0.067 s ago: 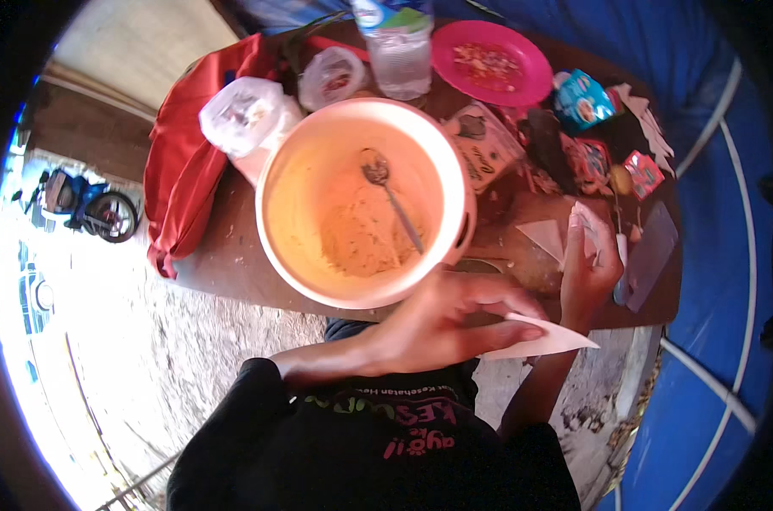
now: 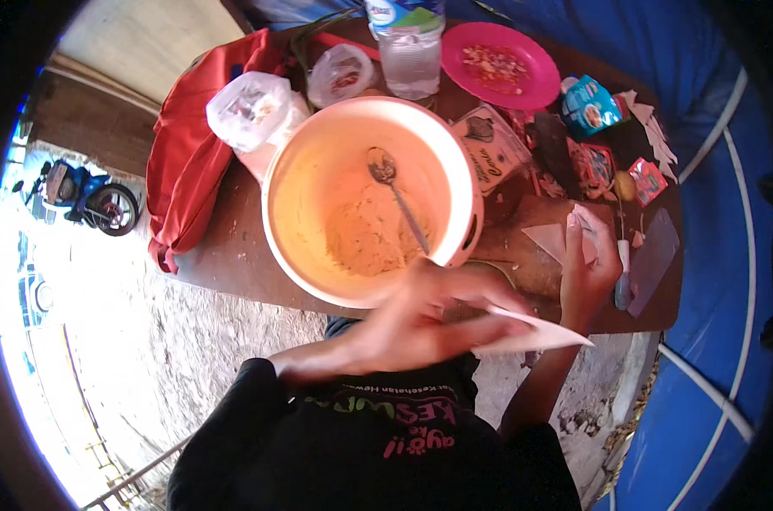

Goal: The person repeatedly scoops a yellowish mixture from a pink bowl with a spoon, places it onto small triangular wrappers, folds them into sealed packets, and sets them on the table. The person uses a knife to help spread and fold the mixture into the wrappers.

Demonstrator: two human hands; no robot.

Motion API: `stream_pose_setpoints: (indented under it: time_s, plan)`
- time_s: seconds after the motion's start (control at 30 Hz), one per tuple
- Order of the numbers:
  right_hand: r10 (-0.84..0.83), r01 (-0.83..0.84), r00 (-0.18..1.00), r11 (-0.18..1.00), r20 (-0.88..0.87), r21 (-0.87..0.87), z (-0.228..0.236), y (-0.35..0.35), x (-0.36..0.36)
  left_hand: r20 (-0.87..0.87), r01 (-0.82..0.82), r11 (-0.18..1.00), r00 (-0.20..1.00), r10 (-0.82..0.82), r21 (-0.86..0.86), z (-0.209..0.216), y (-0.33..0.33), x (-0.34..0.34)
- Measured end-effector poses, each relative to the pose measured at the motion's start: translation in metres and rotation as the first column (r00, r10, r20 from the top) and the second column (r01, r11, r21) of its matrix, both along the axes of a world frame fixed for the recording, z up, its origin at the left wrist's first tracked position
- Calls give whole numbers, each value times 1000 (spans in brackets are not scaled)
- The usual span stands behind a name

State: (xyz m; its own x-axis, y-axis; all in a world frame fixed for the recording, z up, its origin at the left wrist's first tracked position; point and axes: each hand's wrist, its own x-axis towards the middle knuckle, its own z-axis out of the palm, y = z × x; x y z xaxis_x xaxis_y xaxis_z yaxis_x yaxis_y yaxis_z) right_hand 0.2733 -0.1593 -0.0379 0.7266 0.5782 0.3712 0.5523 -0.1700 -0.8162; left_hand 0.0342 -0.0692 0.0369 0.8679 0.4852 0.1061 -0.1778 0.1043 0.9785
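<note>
My left hand [image 2: 437,311] is in front of the tub's near right rim, thumb and fingers pinched on a thin pale triangular sheet [image 2: 540,334]. Over the table's right side, my right hand [image 2: 592,251] has its fingers curled on a pale folded piece [image 2: 587,250]. Another pale triangular sheet [image 2: 546,239] shows just left of that hand, above a brown wooden board [image 2: 522,277]. A large whitish tub [image 2: 277,255] contains a pale, speckled dough-like mix [image 2: 369,238]. A metal spoon [image 2: 399,204] leans inside it.
Behind the tub stand a water bottle [image 2: 409,64], a pink plate [image 2: 535,89] with chopped bits, and plastic bags [image 2: 250,111]. Packets, including a teal one [image 2: 591,106], lie at the right. A knife [image 2: 623,272] lies beside my right hand. Red cloth [image 2: 190,187] hangs over the left edge.
My left hand and its pale sheet have shifted slightly left, blurred by motion. My right hand keeps nearly the same place. The whole view has moved a little.
</note>
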Motion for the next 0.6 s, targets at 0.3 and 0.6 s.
stream_pose_setpoints:
  time_s: [0.3,0.6]
  plan:
    - [-185,482,832,708,523,-516,-35,-45,48,58,-842,539,538,841,-2,-37,103,-97]
    - [-294,646,637,708,713,-285,-34,-67,61,-68,-834,545,541,838,85,-80,109,-99]
